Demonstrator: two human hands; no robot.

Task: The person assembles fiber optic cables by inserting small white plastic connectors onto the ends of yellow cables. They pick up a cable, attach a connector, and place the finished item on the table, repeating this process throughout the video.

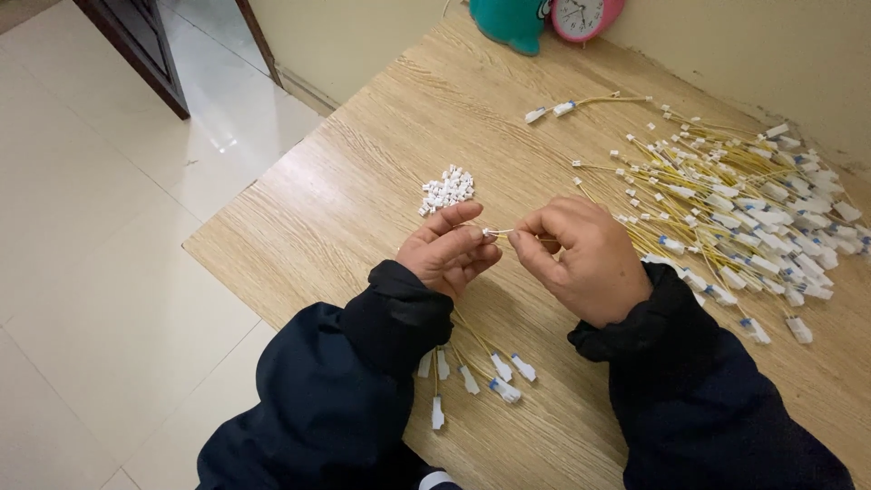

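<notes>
My left hand (451, 248) pinches a small white connector (489, 232) between thumb and fingers. My right hand (581, 257) grips a thin yellow wire (521, 234) and holds its end against that connector. Both hands hover over the wooden table (363, 209), wrists in dark sleeves. A small heap of white connectors (446, 190) lies just beyond my left hand. Under my left wrist lies a bundle of yellow wires with white plugs (479, 370), fanned toward the table's near edge.
A large tangled pile of yellow wires with white plugs (744, 213) covers the right side of the table. A teal object (510, 20) and a pink round clock (585, 16) stand at the far edge by the wall. Tiled floor (100, 236) lies to the left.
</notes>
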